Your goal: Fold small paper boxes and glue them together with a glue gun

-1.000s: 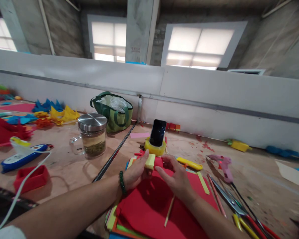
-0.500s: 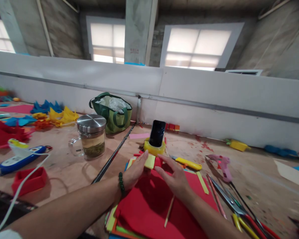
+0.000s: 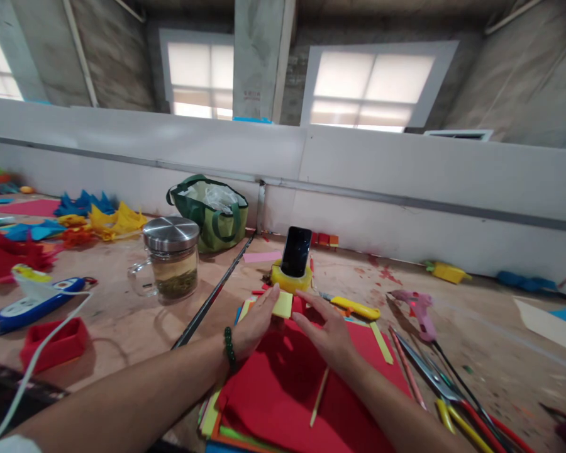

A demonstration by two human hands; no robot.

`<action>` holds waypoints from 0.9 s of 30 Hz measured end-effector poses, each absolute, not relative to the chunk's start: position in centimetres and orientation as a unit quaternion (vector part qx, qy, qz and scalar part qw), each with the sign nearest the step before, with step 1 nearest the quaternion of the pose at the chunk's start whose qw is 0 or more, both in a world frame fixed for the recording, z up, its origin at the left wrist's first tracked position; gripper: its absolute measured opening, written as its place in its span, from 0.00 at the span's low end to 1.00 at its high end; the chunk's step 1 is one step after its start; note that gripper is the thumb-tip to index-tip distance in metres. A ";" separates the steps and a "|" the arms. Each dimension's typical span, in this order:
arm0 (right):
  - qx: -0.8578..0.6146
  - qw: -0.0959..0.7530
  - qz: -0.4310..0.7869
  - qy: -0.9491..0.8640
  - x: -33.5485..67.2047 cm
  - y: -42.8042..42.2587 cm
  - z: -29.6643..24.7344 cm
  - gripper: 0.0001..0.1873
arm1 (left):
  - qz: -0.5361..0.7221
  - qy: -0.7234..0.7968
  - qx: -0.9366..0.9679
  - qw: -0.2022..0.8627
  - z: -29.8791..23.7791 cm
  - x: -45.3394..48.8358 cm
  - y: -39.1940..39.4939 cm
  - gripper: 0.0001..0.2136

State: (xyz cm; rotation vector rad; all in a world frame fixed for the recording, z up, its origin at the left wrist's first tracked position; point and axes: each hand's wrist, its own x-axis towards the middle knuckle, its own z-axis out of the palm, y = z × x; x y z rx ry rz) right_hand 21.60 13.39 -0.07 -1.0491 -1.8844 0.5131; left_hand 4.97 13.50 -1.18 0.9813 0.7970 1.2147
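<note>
My left hand point(image 3: 255, 324), with a dark green bead bracelet at the wrist, is closed at the edge of a small yellow foam piece point(image 3: 282, 306). Its thumb is mostly hidden. Close to the right of that piece sits a small red piece point(image 3: 299, 305). My right hand point(image 3: 329, 332) is beside the red piece, fingers and thumb spread apart; I see nothing gripped in it. Both hands are above a red foam sheet point(image 3: 273, 402) on top of a stack of coloured sheets. A thin wooden stick point(image 3: 319, 397) lies on the red sheet.
Beyond the hands, a phone point(image 3: 297, 250) leans in a yellow tape roll point(image 3: 283, 277). Rightward lie a yellow cutter point(image 3: 356, 307), pink glue gun point(image 3: 421, 309) and scissors point(image 3: 436, 377). Leftward are a glass tea mug point(image 3: 175, 267), green bag point(image 3: 224, 226), power strip point(image 3: 42, 304) and red tray point(image 3: 56, 346).
The whole view has shifted very slightly. Both hands and the small yellow and red pieces keep nearly the same position.
</note>
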 end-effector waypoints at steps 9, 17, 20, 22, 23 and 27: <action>-0.414 0.458 0.232 -0.751 21.4 13.5 -0.1 0.18 | 0.537 0.342 0.439 0.634 -1.3 5.0 13.4 0.26; -0.423 0.456 0.218 -0.752 21.3 13.5 -0.1 0.18 | 0.537 0.358 0.427 0.634 -1.3 5.0 13.4 0.24; -0.426 0.457 0.222 -0.749 21.2 13.5 -0.2 0.18 | 0.542 0.363 0.428 0.625 -1.3 5.0 13.4 0.24; -0.426 0.460 0.227 -0.745 21.1 13.5 -0.3 0.18 | 0.544 0.362 0.430 0.623 -1.3 5.0 13.5 0.25; -0.426 0.460 0.229 -0.744 21.1 13.6 -0.3 0.18 | 0.543 0.361 0.431 0.624 -1.3 5.0 13.5 0.25; -0.427 0.461 0.223 -0.745 21.0 13.6 -0.1 0.18 | 0.539 0.357 0.431 0.629 -1.1 5.1 13.4 0.28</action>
